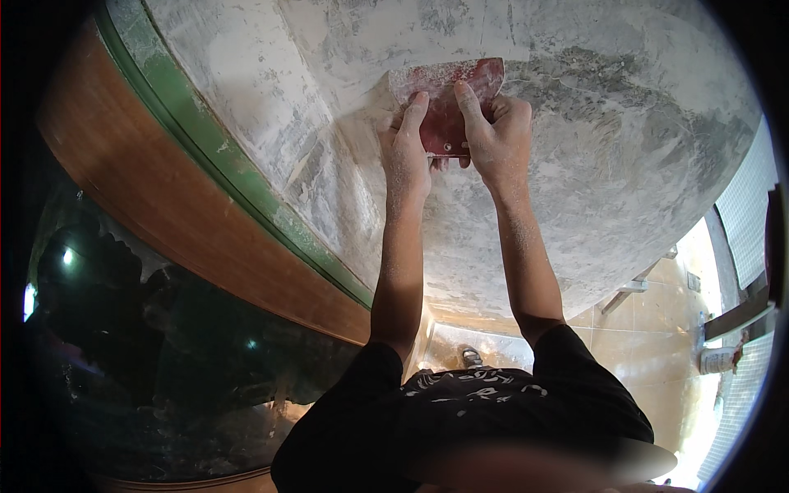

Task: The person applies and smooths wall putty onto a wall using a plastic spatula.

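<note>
A flat, dark red scraper-like plate (pixel 445 111), dusted with white, is gripped between both my hands. Its upper edge lies against the grey-white plastered wall (pixel 592 189). My left hand (pixel 405 144) holds the plate's left side, its thumb on the face and its other fingers mostly hidden behind. On the right side, my right hand (pixel 499 138) does the same, with the thumb pressed higher up the face. Small pale spots show near the plate's lower edge. White powder coats both hands and forearms.
Along the left, a green trim strip (pixel 222 164) and a brown wooden band (pixel 173 193) border the plaster, beside a dark glossy surface (pixel 148 345). Below right lies a tan tiled floor (pixel 657 329). A grey bar (pixel 740 316) juts in at the right edge.
</note>
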The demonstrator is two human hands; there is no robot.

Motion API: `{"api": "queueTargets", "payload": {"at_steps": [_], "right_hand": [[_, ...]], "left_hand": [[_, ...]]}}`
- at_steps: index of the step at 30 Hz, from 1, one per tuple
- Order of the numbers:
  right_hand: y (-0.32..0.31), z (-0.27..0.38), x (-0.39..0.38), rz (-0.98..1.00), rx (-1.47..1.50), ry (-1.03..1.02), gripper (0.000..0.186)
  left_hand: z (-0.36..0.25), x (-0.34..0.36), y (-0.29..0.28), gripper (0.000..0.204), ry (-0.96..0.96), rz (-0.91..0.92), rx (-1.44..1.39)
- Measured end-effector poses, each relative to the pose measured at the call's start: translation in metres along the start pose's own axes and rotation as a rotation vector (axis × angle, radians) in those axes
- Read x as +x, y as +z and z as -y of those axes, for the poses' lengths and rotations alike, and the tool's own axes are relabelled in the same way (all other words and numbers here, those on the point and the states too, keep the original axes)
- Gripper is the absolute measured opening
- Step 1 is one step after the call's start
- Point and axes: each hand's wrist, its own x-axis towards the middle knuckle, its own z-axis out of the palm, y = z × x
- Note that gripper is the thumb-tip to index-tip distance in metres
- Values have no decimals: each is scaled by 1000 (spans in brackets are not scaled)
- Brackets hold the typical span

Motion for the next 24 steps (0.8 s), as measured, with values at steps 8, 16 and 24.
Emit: {"api": "queueTargets", "payload": {"at_steps": [8, 16, 24], "right_hand": [[-2, 7, -5, 13, -6, 96, 47], [0, -3, -2, -30, -62, -10, 48], [11, 3, 13, -38, -53, -110, 47]], "left_hand": [[2, -5, -1, 29, -5, -52, -89], [1, 2, 3, 29, 80, -2, -59], [-15, 13, 5, 29, -27, -70, 45]]}}
